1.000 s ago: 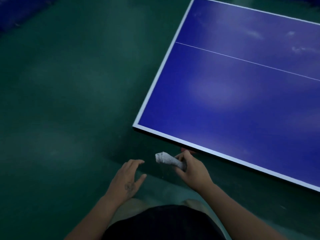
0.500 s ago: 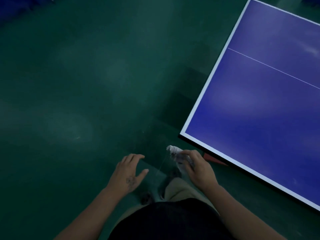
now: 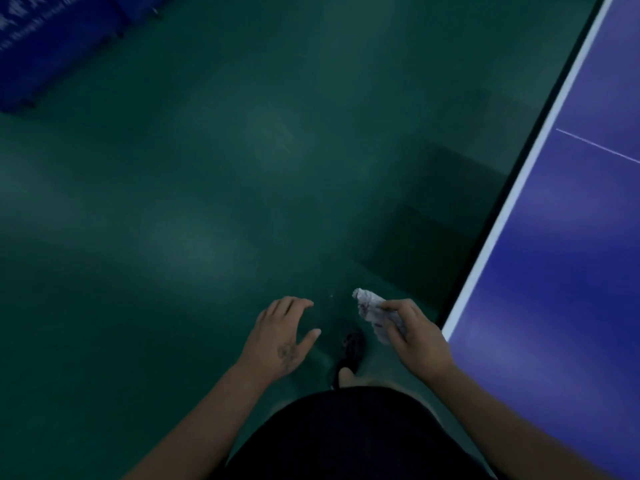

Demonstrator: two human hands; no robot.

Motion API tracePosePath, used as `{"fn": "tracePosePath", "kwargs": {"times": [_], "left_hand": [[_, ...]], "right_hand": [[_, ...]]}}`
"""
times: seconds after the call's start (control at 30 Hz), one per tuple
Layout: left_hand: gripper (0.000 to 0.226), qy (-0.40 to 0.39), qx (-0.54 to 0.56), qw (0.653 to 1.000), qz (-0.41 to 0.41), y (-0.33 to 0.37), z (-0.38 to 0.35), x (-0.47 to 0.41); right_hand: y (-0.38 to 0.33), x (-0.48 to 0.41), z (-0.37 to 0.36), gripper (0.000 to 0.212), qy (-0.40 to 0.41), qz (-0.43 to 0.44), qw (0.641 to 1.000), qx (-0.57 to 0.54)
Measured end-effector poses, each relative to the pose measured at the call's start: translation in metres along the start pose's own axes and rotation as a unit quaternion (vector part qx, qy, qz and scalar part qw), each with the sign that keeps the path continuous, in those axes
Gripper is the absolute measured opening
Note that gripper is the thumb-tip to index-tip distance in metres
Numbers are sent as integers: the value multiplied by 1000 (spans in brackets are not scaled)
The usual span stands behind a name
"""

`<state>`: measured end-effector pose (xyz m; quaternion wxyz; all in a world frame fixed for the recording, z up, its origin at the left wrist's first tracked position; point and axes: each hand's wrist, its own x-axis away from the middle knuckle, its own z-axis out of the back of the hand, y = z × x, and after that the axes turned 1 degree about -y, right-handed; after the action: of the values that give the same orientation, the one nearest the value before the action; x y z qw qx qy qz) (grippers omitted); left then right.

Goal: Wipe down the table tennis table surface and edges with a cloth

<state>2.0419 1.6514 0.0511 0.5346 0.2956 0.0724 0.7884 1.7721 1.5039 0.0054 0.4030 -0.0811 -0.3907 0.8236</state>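
Note:
The blue table tennis table (image 3: 568,258) fills the right side, with a white stripe along its left edge and a thin white centre line. My right hand (image 3: 417,336) grips a crumpled grey-white cloth (image 3: 372,308) just left of the table's near corner, off the surface. My left hand (image 3: 280,336) hovers beside it over the floor, fingers spread and holding nothing.
Dark green floor (image 3: 173,202) spreads across the left and middle. A blue barrier (image 3: 52,43) stands at the far upper left. One dark shoe (image 3: 349,351) shows between my hands. The table's shadow lies on the floor beside its left edge.
The view has swung left, so the table has slid to the right edge of the frame. Both hands keep their pose; the right one still holds the cloth.

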Motion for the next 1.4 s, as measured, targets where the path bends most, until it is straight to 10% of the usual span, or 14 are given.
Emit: {"fn": "tracePosePath", "kwargs": {"times": [0.4,0.73,1.4], "left_hand": [[57,-4,-9,999,45,-68,91,-154],[70,-90,-72,988,-104,-100,195,-377],[65,-141,-130,963,-191,128,273,-772]], "right_hand": [[-37,-235,31,26,-15,35,999,22],[-62,-370,59,27,93,-107,990,7],[111,-581,291,30,165,-217,962,-32]]}}
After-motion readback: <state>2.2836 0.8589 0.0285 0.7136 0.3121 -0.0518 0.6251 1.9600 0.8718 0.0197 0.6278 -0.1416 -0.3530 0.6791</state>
